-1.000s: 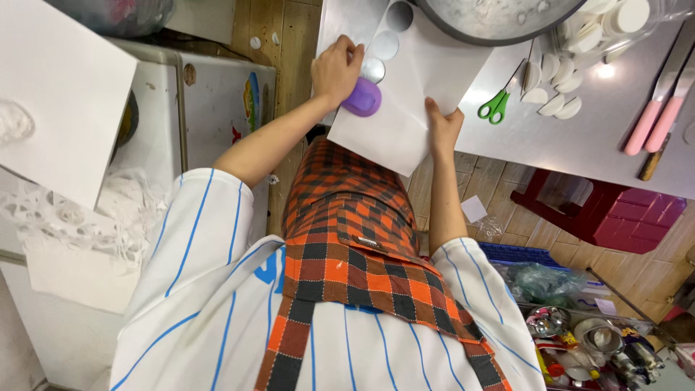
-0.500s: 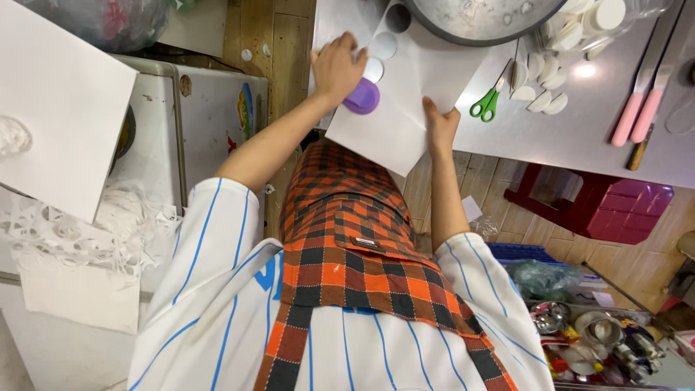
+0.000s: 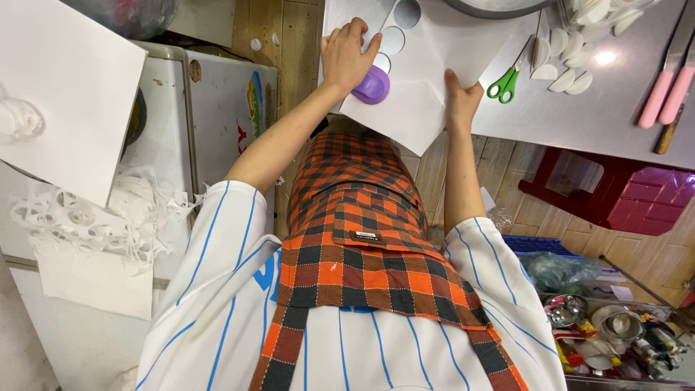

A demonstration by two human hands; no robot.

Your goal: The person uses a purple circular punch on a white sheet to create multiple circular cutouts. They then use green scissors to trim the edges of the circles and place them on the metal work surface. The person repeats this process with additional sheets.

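Note:
My left hand (image 3: 349,54) presses down on a purple round paper punch (image 3: 371,85) clamped over the edge of a white paper sheet (image 3: 427,69). Round holes (image 3: 393,39) run in a row along that edge of the sheet. My right hand (image 3: 461,98) grips the sheet's near edge and holds it flat on the grey table (image 3: 615,108). I wear a striped shirt and an orange checked apron.
Green scissors (image 3: 509,78) and several white paper discs (image 3: 568,61) lie to the right of the sheet, with pink-handled tools (image 3: 670,83) beyond. A metal bowl (image 3: 499,6) stands at the back. Punched paper scraps (image 3: 87,217) and blank sheets (image 3: 65,94) lie left.
Both hands stay on the sheet and punch; the sheet has shifted slightly under the punch. The view has tilted a little.

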